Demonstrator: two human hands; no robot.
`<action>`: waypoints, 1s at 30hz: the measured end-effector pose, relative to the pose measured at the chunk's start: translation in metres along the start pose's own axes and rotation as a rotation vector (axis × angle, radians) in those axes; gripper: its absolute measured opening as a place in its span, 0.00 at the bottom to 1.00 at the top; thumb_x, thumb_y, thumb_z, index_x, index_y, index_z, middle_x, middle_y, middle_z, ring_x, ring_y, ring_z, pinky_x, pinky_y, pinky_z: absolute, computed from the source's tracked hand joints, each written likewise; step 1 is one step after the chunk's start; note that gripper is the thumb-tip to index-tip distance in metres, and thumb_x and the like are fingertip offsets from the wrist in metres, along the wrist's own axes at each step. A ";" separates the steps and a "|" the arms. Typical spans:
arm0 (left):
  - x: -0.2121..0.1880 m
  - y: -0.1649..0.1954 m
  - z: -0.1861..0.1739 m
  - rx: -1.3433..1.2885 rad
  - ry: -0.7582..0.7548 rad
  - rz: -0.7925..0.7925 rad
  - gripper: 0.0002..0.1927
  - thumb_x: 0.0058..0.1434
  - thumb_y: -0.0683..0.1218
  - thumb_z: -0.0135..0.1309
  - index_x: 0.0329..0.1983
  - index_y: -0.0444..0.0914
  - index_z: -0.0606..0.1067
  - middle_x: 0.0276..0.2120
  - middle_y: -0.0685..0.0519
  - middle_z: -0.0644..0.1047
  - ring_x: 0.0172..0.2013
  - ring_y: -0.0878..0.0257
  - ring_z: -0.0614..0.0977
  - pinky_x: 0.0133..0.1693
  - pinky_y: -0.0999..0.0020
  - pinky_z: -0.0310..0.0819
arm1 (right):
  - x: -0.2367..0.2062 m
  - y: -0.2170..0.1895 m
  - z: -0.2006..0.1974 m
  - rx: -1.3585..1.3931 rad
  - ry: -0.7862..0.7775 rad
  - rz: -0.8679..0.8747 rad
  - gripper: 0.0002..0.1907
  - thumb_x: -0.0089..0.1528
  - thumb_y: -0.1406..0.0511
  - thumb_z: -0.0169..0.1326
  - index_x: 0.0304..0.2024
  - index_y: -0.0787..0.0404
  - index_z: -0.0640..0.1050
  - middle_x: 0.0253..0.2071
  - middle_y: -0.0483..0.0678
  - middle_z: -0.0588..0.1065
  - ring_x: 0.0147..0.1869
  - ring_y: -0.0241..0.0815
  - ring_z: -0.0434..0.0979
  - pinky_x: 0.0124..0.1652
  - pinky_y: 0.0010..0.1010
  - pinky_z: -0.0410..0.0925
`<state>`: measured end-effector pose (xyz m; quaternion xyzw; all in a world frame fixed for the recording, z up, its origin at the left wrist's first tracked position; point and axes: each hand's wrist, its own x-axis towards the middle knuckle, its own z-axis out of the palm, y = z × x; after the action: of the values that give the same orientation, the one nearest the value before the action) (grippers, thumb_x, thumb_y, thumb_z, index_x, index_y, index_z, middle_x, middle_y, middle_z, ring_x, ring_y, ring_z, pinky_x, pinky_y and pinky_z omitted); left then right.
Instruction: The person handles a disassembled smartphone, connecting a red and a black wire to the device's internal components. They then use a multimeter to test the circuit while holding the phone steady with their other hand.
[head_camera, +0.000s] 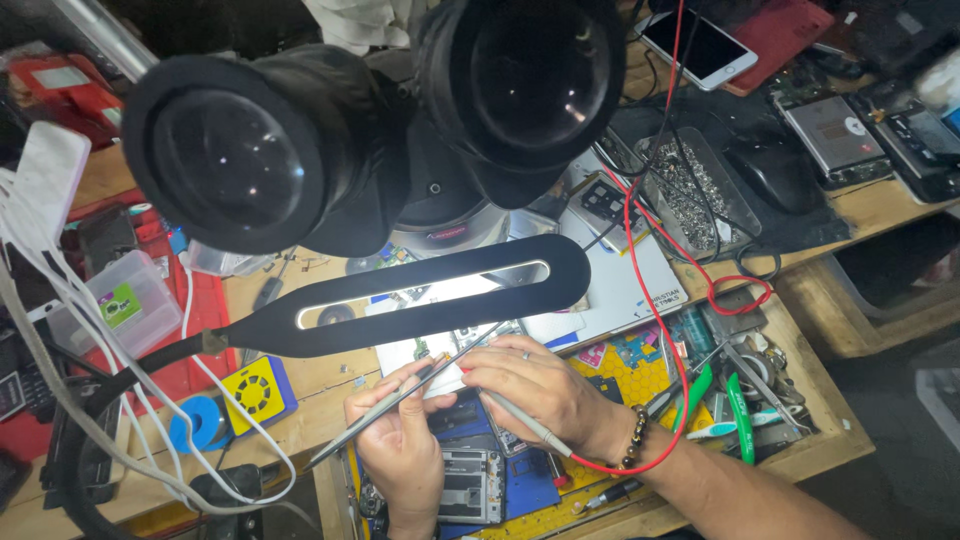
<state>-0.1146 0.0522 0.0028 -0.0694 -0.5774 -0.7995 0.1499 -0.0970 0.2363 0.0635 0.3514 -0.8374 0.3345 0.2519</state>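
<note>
- Place: electronics repair workshop.
- Microscope (400, 130) stood over a cluttered wooden bench (870, 205).
- Lamp (430, 295) lit the work area.
- Opened phones (470, 485) and a whole phone (700, 45) lay about.
- Screw tray (695, 190), tweezers (735, 385) and solder roll (200, 425) were present.

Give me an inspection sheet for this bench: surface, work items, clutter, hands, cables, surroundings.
Surface: wooden workbench, crowded; yellow and blue work mat under the hands.
Job's things: white circuit board under the black oval ring lamp; stereo microscope with two black eyepieces above.
Clutter: clear tray of small screws, white smartphone, blue tape roll, green-handled tools.
Grippers: left hand in a closed grip on a slim grey probe; right hand in a closed grip on a second grey probe.
Cables: red lead loops past the right wrist; white cables at left.
Surroundings: nothing seen beyond the bench.
</note>
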 end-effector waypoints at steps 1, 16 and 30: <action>0.000 0.000 0.000 -0.001 -0.002 0.000 0.09 0.69 0.35 0.46 0.46 0.32 0.58 0.49 0.30 0.77 0.47 0.49 0.86 0.36 0.67 0.89 | -0.001 0.000 0.000 -0.001 0.001 0.003 0.18 0.59 0.73 0.61 0.52 0.68 0.76 0.54 0.57 0.78 0.60 0.52 0.80 0.61 0.45 0.71; 0.005 0.009 0.002 -0.049 -0.019 -0.033 0.07 0.70 0.37 0.47 0.46 0.30 0.63 0.48 0.36 0.79 0.46 0.55 0.86 0.38 0.70 0.88 | 0.005 0.005 0.011 0.010 -0.010 0.008 0.19 0.58 0.74 0.59 0.52 0.66 0.76 0.52 0.55 0.78 0.57 0.50 0.81 0.60 0.44 0.71; 0.005 0.009 0.002 -0.053 -0.002 -0.055 0.08 0.70 0.39 0.48 0.46 0.29 0.64 0.48 0.37 0.79 0.44 0.57 0.86 0.38 0.71 0.87 | 0.007 0.002 0.010 0.019 -0.023 0.027 0.18 0.58 0.73 0.58 0.52 0.66 0.76 0.53 0.55 0.78 0.58 0.50 0.80 0.61 0.44 0.70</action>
<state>-0.1164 0.0508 0.0125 -0.0582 -0.5577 -0.8185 0.1252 -0.1047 0.2271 0.0607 0.3463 -0.8417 0.3416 0.2345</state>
